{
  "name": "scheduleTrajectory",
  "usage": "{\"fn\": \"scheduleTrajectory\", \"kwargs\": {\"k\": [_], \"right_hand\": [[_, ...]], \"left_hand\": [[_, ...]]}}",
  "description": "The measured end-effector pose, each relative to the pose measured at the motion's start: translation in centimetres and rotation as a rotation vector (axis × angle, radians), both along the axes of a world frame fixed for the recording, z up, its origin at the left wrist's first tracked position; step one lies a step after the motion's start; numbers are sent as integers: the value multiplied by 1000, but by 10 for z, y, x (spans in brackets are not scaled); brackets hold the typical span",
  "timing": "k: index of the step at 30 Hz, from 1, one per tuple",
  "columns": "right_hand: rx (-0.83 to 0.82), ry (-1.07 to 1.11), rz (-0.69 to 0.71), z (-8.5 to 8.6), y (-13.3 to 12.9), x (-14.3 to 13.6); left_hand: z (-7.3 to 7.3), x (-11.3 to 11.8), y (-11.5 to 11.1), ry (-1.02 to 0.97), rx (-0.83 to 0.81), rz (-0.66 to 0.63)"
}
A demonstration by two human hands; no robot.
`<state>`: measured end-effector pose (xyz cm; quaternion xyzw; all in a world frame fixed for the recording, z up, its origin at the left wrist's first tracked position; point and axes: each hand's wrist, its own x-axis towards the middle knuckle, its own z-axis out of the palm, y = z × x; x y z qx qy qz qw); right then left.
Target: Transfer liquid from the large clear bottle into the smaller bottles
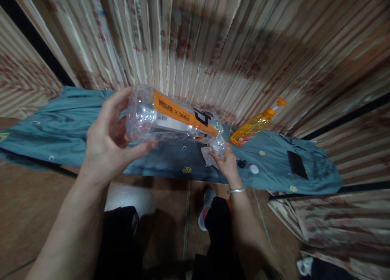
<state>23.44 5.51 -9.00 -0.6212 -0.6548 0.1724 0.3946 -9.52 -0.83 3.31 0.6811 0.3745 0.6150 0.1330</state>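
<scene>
A large clear plastic bottle point(176, 117) with an orange and white label lies sideways in the air above the cloth-covered table. My left hand point(111, 137) grips its wide base, with the thumb underneath and the fingers behind. At the narrow end, my right hand point(226, 161) is wrapped round the neck and wears a silver bracelet on the wrist. A crumpled whitish piece point(209, 156) shows beside my right fingers; whether they touch it is unclear. No liquid can be made out inside the bottle.
On the teal cloth point(164, 162), to the right, are an orange pump bottle point(251, 127), a small black object point(241, 163), a white disc point(254, 168) and a black phone point(297, 164). Striped curtains point(195, 40) hang behind. Dark bars run along the sides.
</scene>
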Motion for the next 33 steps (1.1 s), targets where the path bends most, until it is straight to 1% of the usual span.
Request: {"fn": "scheduleTrajectory", "kwargs": {"k": [5,8,15,22,28,33], "right_hand": [[0,-6,1,0,-1,0],[-9,-10,-9,1,-1,-1],[-10,-20,-11,0,0,0],[6,-38,-11,-1,0,1],[0,-39,-17,-3,1,1],[14,-15,-3,-2,0,1]], "left_hand": [[0,0,-1,-20,-16,-30],[0,1,-2,-33,-29,-14],[-1,-1,-1,-7,-4,-9],[0,1,-2,1,5,24],[-2,-4,1,70,39,3],[-2,-4,0,66,33,4]]}}
